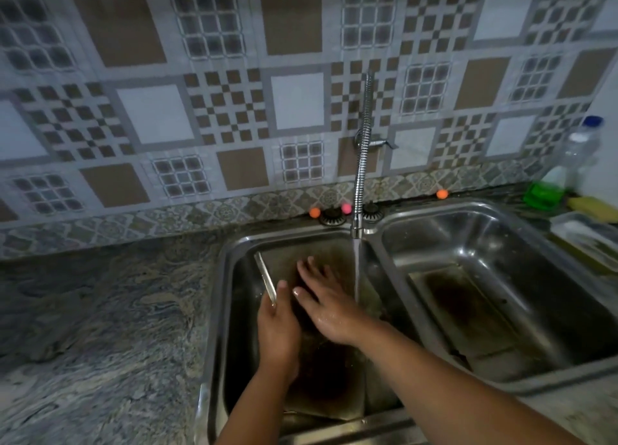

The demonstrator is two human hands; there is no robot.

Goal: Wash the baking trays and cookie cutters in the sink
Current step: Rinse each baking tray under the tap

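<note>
A dark, stained baking tray stands tilted in the left basin of the steel double sink. My left hand grips the tray's raised left rim, thumb over the edge. My right hand lies flat on the tray's inner face with fingers spread and wet. Water runs from the flexible tap just right of my right hand. A second stained tray lies flat in the right basin. No cookie cutters are visible.
A soap bottle with green liquid, a yellow sponge and a small tray of items sit at the far right. Marbled counter spreads left of the sink. Small orange and pink balls line the backsplash.
</note>
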